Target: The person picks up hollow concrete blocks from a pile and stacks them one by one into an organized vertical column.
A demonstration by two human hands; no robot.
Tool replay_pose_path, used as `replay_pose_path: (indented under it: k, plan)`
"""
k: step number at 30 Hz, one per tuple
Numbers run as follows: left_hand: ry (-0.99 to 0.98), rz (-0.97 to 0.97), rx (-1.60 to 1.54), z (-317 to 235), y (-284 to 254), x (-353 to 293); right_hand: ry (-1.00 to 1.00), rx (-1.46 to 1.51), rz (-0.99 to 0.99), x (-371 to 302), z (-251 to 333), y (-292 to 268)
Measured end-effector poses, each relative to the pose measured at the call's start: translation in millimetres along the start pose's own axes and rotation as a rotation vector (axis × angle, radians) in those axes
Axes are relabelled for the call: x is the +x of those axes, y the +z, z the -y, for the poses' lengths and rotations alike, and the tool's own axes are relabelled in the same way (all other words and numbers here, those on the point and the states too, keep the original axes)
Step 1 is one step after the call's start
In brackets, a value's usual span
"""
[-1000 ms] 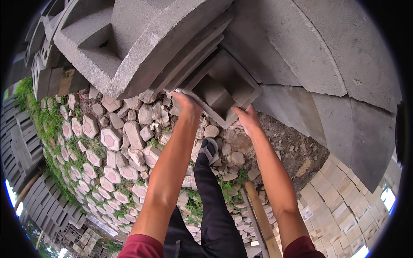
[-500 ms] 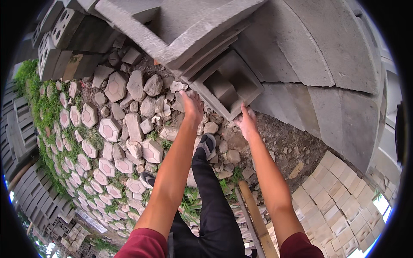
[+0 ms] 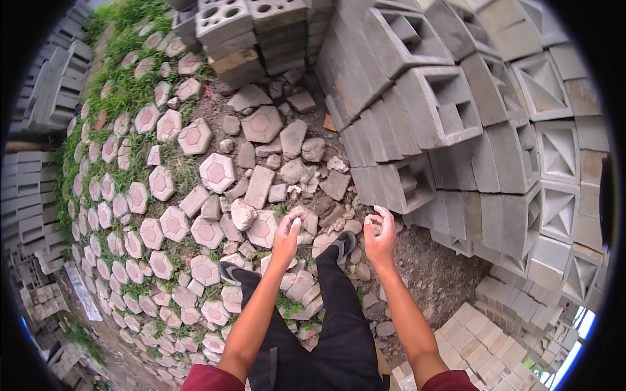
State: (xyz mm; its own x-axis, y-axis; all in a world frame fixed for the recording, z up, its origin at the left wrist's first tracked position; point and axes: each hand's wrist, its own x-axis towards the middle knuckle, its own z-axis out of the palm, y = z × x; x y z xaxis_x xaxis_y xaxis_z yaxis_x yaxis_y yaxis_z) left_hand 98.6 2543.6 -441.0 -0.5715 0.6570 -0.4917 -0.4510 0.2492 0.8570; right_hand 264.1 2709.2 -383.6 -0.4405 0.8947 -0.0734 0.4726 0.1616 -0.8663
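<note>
My left hand (image 3: 287,234) hangs in the air over the rubble, its fingers loosely bent and apart, with nothing in it. My right hand (image 3: 380,238) is likewise empty, thumb and fingers curved with a gap between them. It is nearest to a grey concrete vent block (image 3: 415,184), low at the corner of a tall stack, and does not appear to touch it. Above that sits another hollow vent block (image 3: 447,104) with square openings. Broken stones (image 3: 259,187) and a hexagonal paver (image 3: 262,228) with a pinkish face lie below my left hand.
Hexagonal pavers (image 3: 175,223) with grass between them cover the ground at left. Concrete blocks with round holes (image 3: 225,19) are stacked at the far side. Patterned vent blocks (image 3: 557,153) rise at right; pale blocks (image 3: 469,339) lie at lower right. My sandalled foot (image 3: 342,244) stands among stones.
Both hands have come away from the low vent block at the stack's corner and now hang nearer to me, empty. The view has turned, showing more of the stack.
</note>
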Motion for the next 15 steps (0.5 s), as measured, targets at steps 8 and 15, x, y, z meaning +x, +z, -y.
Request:
replay_pose_path:
  k: [8,15]
  plan:
    - [0.113,-0.341,-0.172,-55.7,-269.2,-168.5,-0.013,0.024,0.415,-133.4,186.6,184.3]
    - [0.293,-0.849,-0.356,-107.1,-459.1,-369.5,-0.22,0.169,0.935,-322.6,348.1,382.0]
